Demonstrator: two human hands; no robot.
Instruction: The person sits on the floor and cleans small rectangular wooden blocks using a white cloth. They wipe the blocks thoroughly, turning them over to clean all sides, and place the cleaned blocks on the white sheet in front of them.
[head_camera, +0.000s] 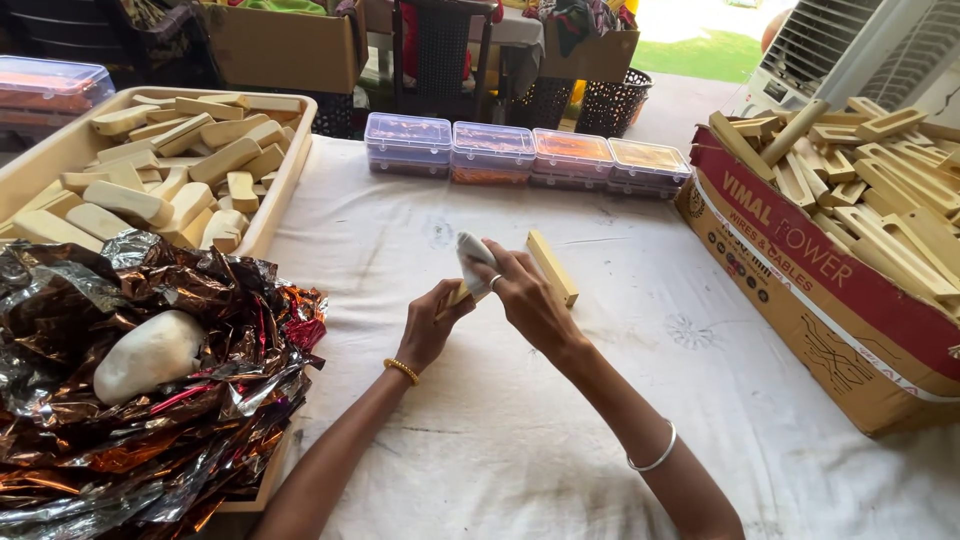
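White cloth-covered table (520, 440) ran wide, w/ a cardboard box of wooden pieces (830, 290) at right. Centre: a pale wooden bar (553, 267), long axis running up-left to down-right — its near end just beside the right hand (528, 300), fingers pinched round a small white cloth (474, 262). Left hand (430, 330) was curled on the stick's low end.

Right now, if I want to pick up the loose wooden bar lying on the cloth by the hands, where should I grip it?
Probably at the far end of the wooden bar, pinching its long sides from above. It lies flat on the white cloth, running away and leftward, and its far end is clear; the right hand, holding a small rag, crowds that side.
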